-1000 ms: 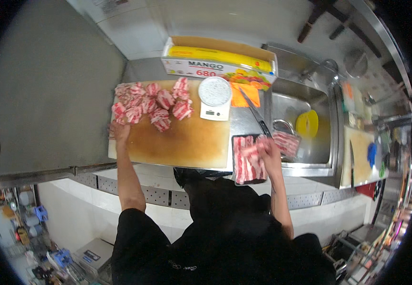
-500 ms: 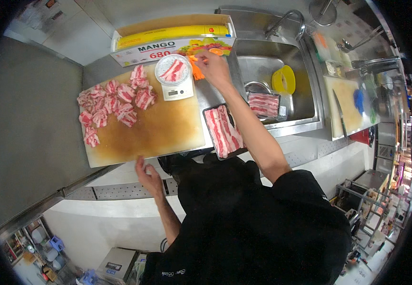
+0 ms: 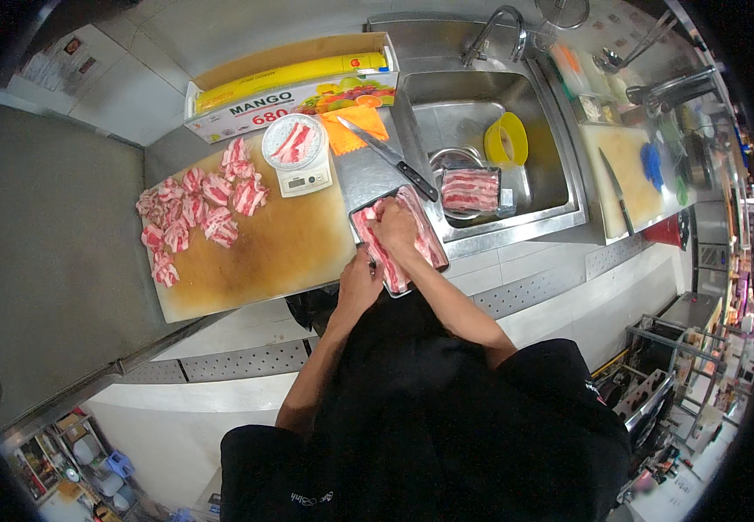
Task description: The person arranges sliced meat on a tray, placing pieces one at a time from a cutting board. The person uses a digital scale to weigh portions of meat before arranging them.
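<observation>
A black tray (image 3: 440, 264) of raw sliced pork belly (image 3: 418, 209) sits at the counter's front edge, right of the cutting board. My right hand (image 3: 396, 228) is in the tray, fingers curled down and closed on a pork slice. At the tray's left edge, my left hand (image 3: 359, 285) has its fingers closed on the rim. A kitchen knife (image 3: 387, 157) with a black handle lies beyond the tray, its blade tip over an orange cloth (image 3: 353, 129). A white scale (image 3: 304, 180) stands on the board, with pork slices (image 3: 294, 143) in its round dish.
Several small piles of pork (image 3: 192, 209) cover the left of the cutting board (image 3: 264, 270). Behind stands a box (image 3: 298, 100) with a yellow roll. The sink (image 3: 446, 113) holds a yellow container (image 3: 506, 139) and packed meat (image 3: 471, 189). Another knife (image 3: 616, 190) lies on the right-hand board.
My right hand has come back from the orange cloth into the tray. My left hand has moved right from below the board to the tray. The knife now shows.
</observation>
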{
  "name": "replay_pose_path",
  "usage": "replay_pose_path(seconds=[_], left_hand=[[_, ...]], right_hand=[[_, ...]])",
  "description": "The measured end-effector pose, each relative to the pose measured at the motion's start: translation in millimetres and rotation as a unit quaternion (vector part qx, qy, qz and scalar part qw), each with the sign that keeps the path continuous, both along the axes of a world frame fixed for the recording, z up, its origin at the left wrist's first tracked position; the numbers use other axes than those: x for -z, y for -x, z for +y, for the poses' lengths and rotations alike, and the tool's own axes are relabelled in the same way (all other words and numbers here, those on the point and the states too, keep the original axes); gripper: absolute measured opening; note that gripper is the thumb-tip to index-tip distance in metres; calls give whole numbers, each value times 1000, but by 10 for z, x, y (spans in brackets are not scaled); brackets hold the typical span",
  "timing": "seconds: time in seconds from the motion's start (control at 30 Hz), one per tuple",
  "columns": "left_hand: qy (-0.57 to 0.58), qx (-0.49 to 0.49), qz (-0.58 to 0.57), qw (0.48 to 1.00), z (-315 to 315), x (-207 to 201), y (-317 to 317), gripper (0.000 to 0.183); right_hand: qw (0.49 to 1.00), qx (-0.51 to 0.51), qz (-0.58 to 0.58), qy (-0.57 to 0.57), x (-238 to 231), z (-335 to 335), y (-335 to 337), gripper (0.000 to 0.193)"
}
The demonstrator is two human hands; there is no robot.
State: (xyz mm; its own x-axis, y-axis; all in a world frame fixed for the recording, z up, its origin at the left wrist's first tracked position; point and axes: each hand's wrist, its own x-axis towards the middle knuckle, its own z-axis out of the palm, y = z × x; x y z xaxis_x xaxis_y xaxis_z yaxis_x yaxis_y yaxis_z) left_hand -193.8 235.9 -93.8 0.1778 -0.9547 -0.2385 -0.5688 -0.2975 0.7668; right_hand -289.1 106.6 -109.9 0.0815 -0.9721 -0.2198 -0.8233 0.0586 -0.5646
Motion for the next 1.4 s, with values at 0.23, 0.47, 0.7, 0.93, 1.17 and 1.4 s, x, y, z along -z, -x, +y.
replay_pose_path(seconds=[0.23,0.47,0.7,0.93,1.17,1.4], left_hand=[[10,-69,109,992,-165,174,-129,30],[-14,-123,180,976,-203,132,-56,52],[148,-43,25,988,-201,-157,68,58],[42,23,325,945,-240,-172,124,39],[-15,-233,475,848,-224,-474,291,45],[-52,-193,734,649,-384,-748,288,40]], right_hand=[[986,-58,-107,114,-142,174,5,21],[956,-59,-286,32,-139,152,315,22],[832,43,-537,-135,-468,226,739,22],[721,105,-656,-198,-1067,227,881,31],[714,131,-670,-154,-1547,226,877,24],[748,130,-616,-210,-1214,421,780,18]])
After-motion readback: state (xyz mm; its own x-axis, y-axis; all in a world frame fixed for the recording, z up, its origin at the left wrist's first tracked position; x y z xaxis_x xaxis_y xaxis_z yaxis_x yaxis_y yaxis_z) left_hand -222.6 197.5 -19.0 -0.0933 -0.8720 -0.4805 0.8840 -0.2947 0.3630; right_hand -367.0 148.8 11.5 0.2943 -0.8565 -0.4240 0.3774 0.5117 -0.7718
